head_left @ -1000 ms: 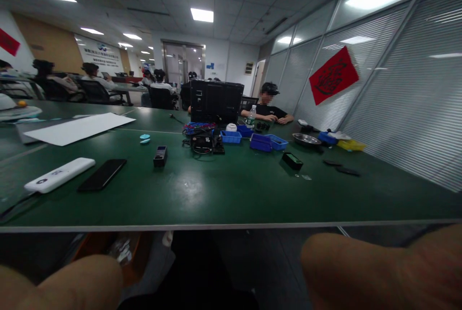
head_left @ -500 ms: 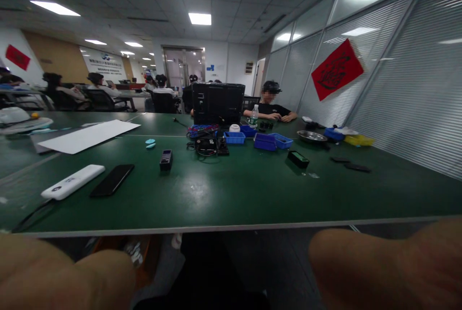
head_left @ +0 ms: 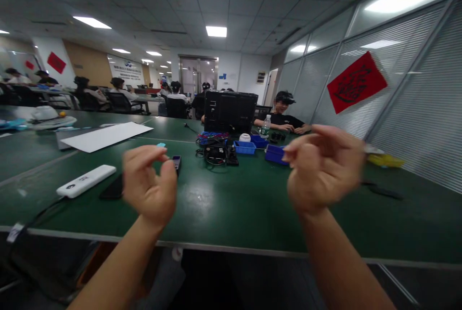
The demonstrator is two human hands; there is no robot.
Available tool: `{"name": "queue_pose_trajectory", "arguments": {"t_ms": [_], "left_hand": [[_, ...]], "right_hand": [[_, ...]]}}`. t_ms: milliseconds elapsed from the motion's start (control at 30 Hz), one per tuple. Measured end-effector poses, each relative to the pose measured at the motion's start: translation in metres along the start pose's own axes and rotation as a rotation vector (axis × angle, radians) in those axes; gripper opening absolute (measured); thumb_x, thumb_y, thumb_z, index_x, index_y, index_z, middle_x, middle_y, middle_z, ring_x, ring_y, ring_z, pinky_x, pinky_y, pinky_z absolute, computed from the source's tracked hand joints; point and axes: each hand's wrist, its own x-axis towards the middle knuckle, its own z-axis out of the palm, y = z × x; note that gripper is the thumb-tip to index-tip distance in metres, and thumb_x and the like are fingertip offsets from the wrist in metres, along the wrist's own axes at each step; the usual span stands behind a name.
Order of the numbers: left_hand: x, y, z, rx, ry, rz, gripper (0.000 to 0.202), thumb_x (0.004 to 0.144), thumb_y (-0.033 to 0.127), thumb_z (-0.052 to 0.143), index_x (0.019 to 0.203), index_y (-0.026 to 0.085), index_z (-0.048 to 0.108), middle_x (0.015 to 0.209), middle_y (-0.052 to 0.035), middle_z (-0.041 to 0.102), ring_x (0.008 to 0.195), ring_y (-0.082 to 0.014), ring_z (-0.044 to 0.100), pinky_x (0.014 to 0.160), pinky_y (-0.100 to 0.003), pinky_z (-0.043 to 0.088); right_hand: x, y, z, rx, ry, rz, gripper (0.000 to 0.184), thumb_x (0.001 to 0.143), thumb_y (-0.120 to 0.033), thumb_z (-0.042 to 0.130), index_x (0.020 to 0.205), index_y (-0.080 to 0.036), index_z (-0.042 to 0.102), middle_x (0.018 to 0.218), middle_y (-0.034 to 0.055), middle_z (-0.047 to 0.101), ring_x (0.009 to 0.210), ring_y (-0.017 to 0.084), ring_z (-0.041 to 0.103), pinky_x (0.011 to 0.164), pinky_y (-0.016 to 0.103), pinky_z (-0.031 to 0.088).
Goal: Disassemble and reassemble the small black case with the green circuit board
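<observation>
My left hand (head_left: 149, 185) is raised above the near left of the green table (head_left: 231, 213). Its fingers curl towards the thumb, and I see nothing held in it. Behind it lie a black phone (head_left: 111, 189), partly covered, and a small dark handheld device (head_left: 176, 161). On the other side, my right hand (head_left: 321, 170) hangs in the air, slightly blurred, its fingers bent in close to the thumb and holding nothing visible. A dark blue bin (head_left: 275, 154) shows just past its fingertips. Neither hand appears to touch anything.
A white power strip (head_left: 86, 181) with a cable lies at left, near a white board (head_left: 108, 136). A monitor (head_left: 231, 112), light blue tray (head_left: 244, 148), baseball (head_left: 244, 137), bottle (head_left: 266, 126) and tangled cables (head_left: 212, 137) stand further back. A person (head_left: 283, 112) sits across the table.
Both my hands have risen from the lower corners into view above the table, their fingers now showing. The view has tilted up and turned slightly left.
</observation>
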Motion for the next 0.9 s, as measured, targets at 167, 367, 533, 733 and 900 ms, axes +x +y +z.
{"name": "queue_pose_trajectory", "arguments": {"t_ms": [167,367,533,733,900], "left_hand": [[-0.031,-0.099,0.042,0.678,-0.471,-0.341,0.06,0.07,0.038,0.059,0.121,0.013,0.04,0.115,-0.0151,0.047,0.106,-0.0262,0.047,0.089,-0.04,0.038],[-0.054,-0.18,0.05,0.992,-0.794,-0.627,0.077,0.067,0.043,0.057,0.126,0.003,0.029,0.113,-0.0235,0.053,0.107,-0.0336,0.048,0.084,-0.041,0.039],[-0.051,-0.202,0.031,0.956,-0.8,-0.807,0.046,0.072,0.038,0.047,0.108,0.011,0.045,0.1,-0.0174,0.061,0.092,-0.0307,0.058,0.071,-0.037,0.045],[-0.049,-0.213,0.015,0.967,-0.62,-0.804,0.041,0.071,0.037,0.047,0.103,0.012,0.047,0.101,-0.0174,0.06,0.092,-0.0303,0.058,0.071,-0.036,0.045],[-0.05,-0.208,0.016,0.943,-0.646,-0.807,0.042,0.071,0.039,0.048,0.104,0.013,0.048,0.1,-0.0161,0.061,0.091,-0.0295,0.059,0.071,-0.036,0.045]], "right_hand": [[-0.056,0.127,0.034,-0.298,-0.313,0.429,0.025,0.082,-0.035,0.044,0.097,-0.017,0.052,0.062,-0.0028,0.053,0.054,0.011,0.05,0.053,0.023,0.039],[-0.152,0.2,0.028,-0.478,-0.599,0.646,0.025,0.078,-0.031,0.041,0.095,-0.018,0.055,0.06,-0.001,0.057,0.056,0.014,0.054,0.056,0.023,0.038],[-0.171,0.222,0.005,-0.49,-0.573,0.769,0.027,0.076,-0.031,0.04,0.095,-0.018,0.056,0.056,-0.0022,0.057,0.055,0.014,0.055,0.057,0.024,0.039],[-0.171,0.237,-0.003,-0.484,-0.479,0.858,0.03,0.075,-0.033,0.04,0.095,-0.017,0.055,0.059,-0.0012,0.059,0.052,0.014,0.055,0.054,0.024,0.04],[-0.171,0.235,-0.002,-0.498,-0.528,0.868,0.029,0.074,-0.03,0.04,0.094,-0.017,0.056,0.058,-0.0017,0.059,0.053,0.014,0.055,0.056,0.024,0.04]]}}
